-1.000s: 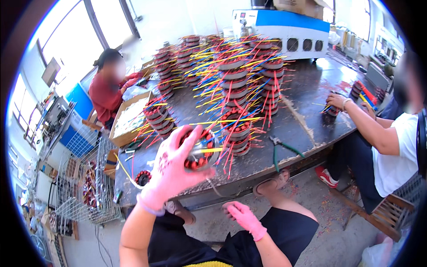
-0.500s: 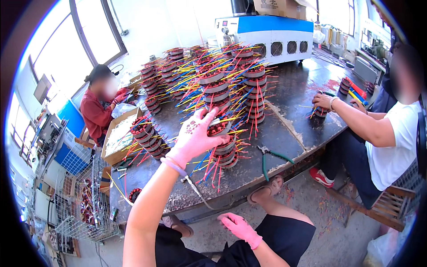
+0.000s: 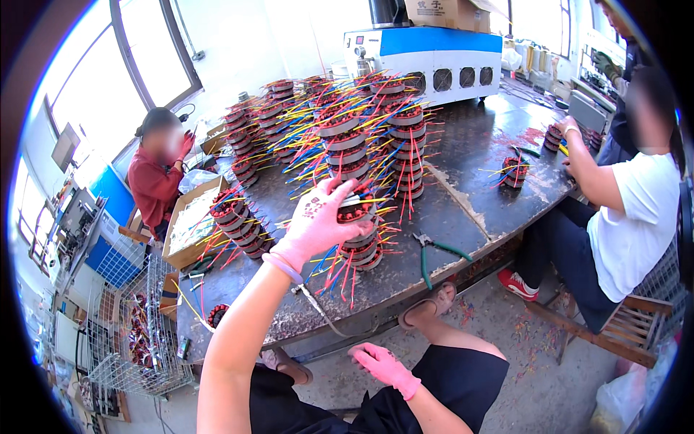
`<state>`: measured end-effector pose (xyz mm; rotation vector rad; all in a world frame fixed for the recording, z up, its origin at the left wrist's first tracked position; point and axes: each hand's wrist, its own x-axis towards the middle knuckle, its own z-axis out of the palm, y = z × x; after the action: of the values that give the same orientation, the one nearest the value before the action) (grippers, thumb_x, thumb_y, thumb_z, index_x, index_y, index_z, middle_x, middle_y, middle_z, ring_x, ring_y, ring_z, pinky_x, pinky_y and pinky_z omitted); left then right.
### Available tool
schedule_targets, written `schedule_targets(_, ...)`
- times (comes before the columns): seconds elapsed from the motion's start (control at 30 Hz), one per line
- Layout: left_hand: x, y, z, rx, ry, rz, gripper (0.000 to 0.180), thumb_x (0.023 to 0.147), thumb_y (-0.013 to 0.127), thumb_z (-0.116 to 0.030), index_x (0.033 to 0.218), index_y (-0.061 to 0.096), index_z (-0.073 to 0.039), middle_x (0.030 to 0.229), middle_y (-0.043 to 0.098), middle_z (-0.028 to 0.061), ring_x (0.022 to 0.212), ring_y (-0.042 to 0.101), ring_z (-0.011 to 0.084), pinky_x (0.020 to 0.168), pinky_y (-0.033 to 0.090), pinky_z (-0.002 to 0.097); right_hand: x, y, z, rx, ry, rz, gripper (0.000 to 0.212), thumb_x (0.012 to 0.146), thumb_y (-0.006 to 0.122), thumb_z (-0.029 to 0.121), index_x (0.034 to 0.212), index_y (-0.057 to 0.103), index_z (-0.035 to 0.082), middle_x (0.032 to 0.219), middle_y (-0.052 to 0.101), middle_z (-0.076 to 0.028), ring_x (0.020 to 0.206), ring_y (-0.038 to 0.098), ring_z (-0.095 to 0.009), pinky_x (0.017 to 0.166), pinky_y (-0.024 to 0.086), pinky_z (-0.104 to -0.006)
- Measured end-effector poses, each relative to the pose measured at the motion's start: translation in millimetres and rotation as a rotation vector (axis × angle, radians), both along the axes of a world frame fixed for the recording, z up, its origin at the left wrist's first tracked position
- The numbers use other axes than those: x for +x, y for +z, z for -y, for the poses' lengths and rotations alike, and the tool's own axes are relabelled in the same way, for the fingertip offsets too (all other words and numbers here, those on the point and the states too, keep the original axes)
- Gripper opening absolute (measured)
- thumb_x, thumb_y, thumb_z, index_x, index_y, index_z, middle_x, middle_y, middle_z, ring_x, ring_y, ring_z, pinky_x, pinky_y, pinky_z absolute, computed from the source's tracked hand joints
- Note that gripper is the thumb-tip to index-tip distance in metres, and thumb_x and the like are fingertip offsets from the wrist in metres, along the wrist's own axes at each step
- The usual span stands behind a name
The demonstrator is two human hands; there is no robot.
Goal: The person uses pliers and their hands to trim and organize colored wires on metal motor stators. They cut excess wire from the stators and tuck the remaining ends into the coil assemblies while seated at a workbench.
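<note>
My left hand, in a pink glove, reaches over the front stack of motor stators. Its thumb and fingers are curled around the top stator, a dark ring with red windings and coloured wire leads. Below it more stators are piled, with red, yellow and blue leads sticking out. My right hand, also in a pink glove, hovers above my lap with fingers loosely bent and nothing visible in them. To the right of the stack, green-handled cutting pliers lie on the dark table.
Taller stator stacks stand behind, and a leaning stack at left beside a cardboard box. A blue-and-white machine occupies the back. One co-worker sits at left, another at right. Wire baskets are lower left.
The right co-worker's hand has left the nearer small stator stack for the farther one. The left co-worker has raised a hand. My hands keep nearly the same places; the view shifts slightly.
</note>
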<state>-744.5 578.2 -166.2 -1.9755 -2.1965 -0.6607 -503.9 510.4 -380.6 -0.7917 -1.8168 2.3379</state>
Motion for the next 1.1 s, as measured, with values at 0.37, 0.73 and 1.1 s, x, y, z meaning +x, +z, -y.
schedule_targets(0.37,5,14,103,0.191,0.058,-0.037,0.064,0.081,0.077,-0.024,0.139,0.055,-0.006,0.143,0.051,0.0173,0.132,0.050,0.0332,0.109,0.040,0.0422,26,36,-31,0.296,-0.153,-0.167,0.029,0.097,0.061,0.024,0.114,0.067,0.001,0.103,0.068,-0.011,0.097,0.064,-0.018,0.085,0.051,-0.0325)
schedule_targets(0.73,-106,-78,327,0.139,0.603,0.119,0.034,0.090,0.069,-0.020,0.119,0.066,-0.004,0.125,0.063,0.0161,0.116,0.061,0.0322,0.100,0.047,0.0391,31,81,-137,1.244,-0.472,0.182,0.064,0.090,0.066,0.030,0.141,0.044,-0.003,0.145,0.043,-0.024,0.134,0.041,-0.041,0.111,0.034,-0.0469)
schedule_targets(1.1,-167,-107,304,-0.470,0.449,0.003,0.042,0.079,0.072,-0.030,0.116,0.066,-0.010,0.110,0.068,0.0119,0.106,0.065,0.0300,0.092,0.052,0.0420,3,79,-207,1.356,-0.132,0.911,0.108,0.072,0.070,0.069,0.145,0.038,-0.005,0.140,0.049,-0.024,0.130,0.047,-0.040,0.108,0.037,-0.0482)
